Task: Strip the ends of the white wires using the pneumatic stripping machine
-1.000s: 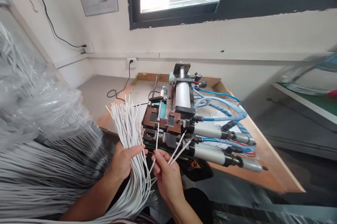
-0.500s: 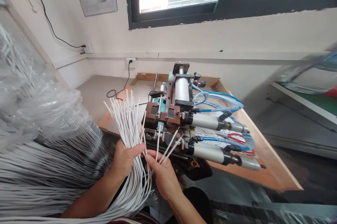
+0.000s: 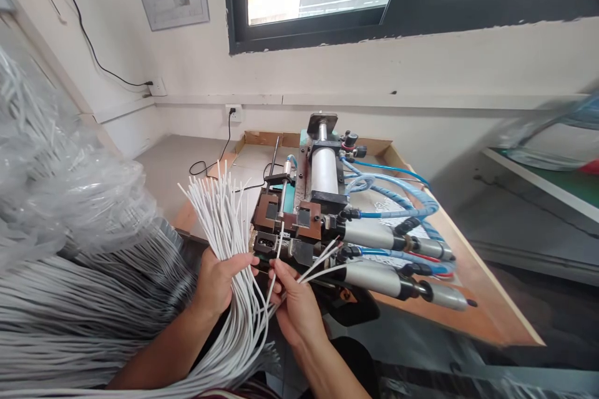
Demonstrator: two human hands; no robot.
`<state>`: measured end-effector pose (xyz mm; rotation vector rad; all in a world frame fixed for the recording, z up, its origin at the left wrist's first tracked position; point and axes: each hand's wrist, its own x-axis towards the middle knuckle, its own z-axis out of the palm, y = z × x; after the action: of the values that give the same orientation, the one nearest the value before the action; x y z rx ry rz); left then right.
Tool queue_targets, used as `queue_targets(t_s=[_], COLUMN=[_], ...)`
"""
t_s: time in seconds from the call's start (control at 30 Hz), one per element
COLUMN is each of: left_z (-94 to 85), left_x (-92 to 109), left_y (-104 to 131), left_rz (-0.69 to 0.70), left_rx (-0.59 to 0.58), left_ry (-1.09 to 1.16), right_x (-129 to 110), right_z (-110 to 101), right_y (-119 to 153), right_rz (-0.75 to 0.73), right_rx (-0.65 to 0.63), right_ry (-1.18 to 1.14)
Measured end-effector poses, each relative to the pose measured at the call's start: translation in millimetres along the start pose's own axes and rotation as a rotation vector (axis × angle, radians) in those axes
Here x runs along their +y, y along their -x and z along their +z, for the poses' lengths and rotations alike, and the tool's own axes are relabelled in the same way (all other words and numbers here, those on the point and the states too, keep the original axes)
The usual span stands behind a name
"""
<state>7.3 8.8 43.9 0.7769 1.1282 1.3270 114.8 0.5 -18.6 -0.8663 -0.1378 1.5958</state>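
A thick bundle of white cables (image 3: pixel 222 218) fans upward out of my left hand (image 3: pixel 222 280), which is closed around it. Between the thumb and fingers of my right hand (image 3: pixel 292 299) is a single white cable (image 3: pixel 279 249), its tip at the front of the machine (image 3: pixel 290 218). Several more white cables (image 3: pixel 322 261) pass through the same hand and point to the right. The machine has brown blocks and a silver upright cylinder (image 3: pixel 324 169). Below my hands the cables hang down in loose curves.
Two silver cylinders (image 3: pixel 369 235) with blue hoses stick out to the machine's right, over the wooden-edged table (image 3: pixel 496 318). Large heaps of white cables (image 3: pixel 84 318), partly wrapped in clear plastic (image 3: pixel 93 199), fill the left. A green shelf (image 3: pixel 552 180) stands at right.
My right hand has moved slightly up and now pinches one cable against the machine's front. The other cables in it have swung to the right. The machine's cylinder and front parts have shifted slightly.
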Motion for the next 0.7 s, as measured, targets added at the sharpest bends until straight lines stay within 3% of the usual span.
queue_targets(t_s=[0.4, 0.6, 0.7], left_z=[-4.4, -6.8, -9.8], left_x=[-6.6, -10.8, -16.3], left_y=[-9.3, -4.7, -1.7], left_rz=[0.014, 0.053, 0.062], left_rx=[0.063, 0.045, 0.018], left_ry=[0.033, -0.021, -0.042], right_x=[-6.8, -3.0, -2.0], right_z=[8.6, 6.7, 5.6], right_y=[-7.9, -5.6, 2.6], right_rz=[0.179, 0.132, 0.074], right_rx=[-0.046, -0.049, -0.13], right_ry=[-0.166, -0.096, 0.027])
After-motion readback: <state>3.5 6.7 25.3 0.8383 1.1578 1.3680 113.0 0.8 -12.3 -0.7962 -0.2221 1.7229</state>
